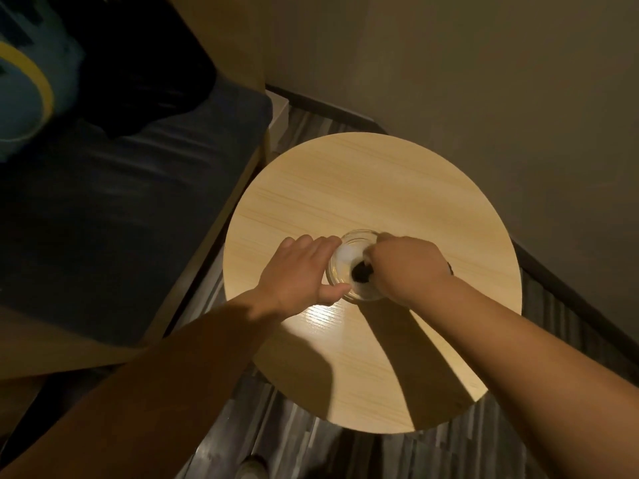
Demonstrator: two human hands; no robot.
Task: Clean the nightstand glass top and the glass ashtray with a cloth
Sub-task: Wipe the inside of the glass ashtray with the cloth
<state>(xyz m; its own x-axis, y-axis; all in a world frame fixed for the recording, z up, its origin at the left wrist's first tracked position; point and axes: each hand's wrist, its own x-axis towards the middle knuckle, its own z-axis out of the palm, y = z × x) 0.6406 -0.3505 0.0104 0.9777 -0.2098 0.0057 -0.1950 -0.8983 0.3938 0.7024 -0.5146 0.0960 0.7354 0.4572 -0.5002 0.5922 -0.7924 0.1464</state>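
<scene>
Round, pale desk [397, 188] by a bed: left hand [301, 271] grips the ashtray [356, 242] from nine o'clock; right hand [408, 267], at three o'clock, pinches a dark cloth [361, 272] inside it.

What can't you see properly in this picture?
- Cloth: only a dark scrap shows; the right hand covers the rest.
- Ashtray: both hands hide its sides; the left hand grips it.
- Ashtray's cleanliness: too blurred.
- Right fingers: hidden inside.

Bare forearms, sleeveless as far as visible
</scene>
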